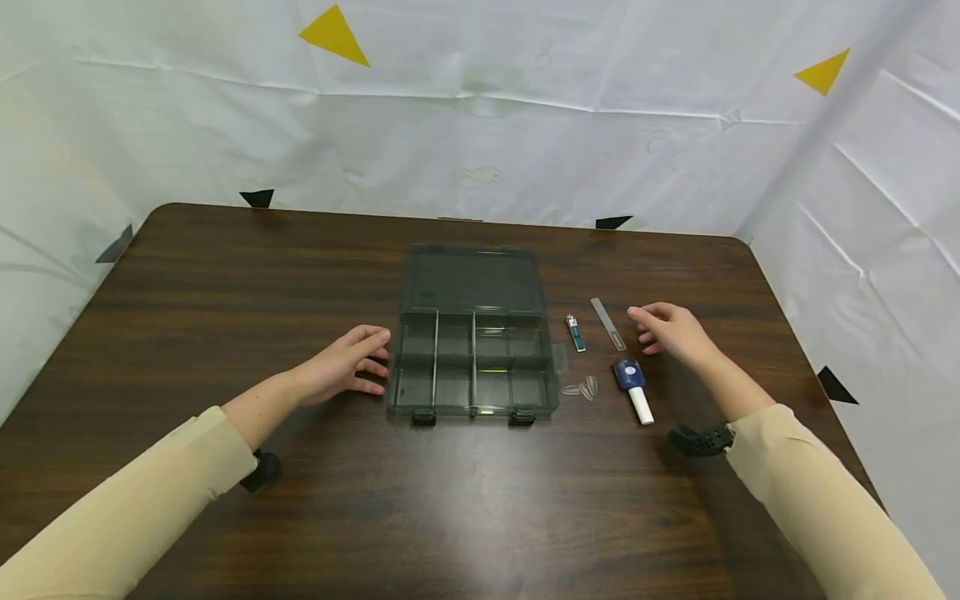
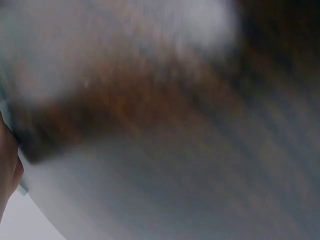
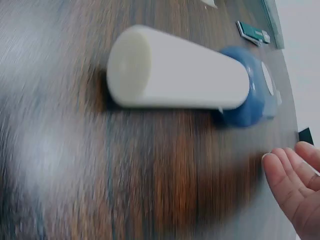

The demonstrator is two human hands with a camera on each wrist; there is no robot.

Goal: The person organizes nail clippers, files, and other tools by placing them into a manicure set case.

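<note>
The translucent dark grey plastic compartment box (image 1: 472, 362) lay open at the centre of the dark brown wooden surface (image 1: 225, 275), its lid folded back flat. The left hand (image 1: 347, 365) rested on the surface just beside the box's left wall, fingers loosely extended toward it and holding nothing. The right hand (image 1: 672, 330) hovered to the right of the box, fingers relaxed and slightly spread, its grip empty. Nearest to its fingertips lay the clear narrow glass nail file (image 1: 608, 324). The small teal nail clipper (image 1: 575, 332) lay left of the file, between it and the box. The blue bottle with the white cylindrical cap (image 1: 632, 387) lay on its side nearer the person, with clear oval nail tips (image 1: 582, 387) between it and the box. The left wrist view was too blurred to read.
</note>
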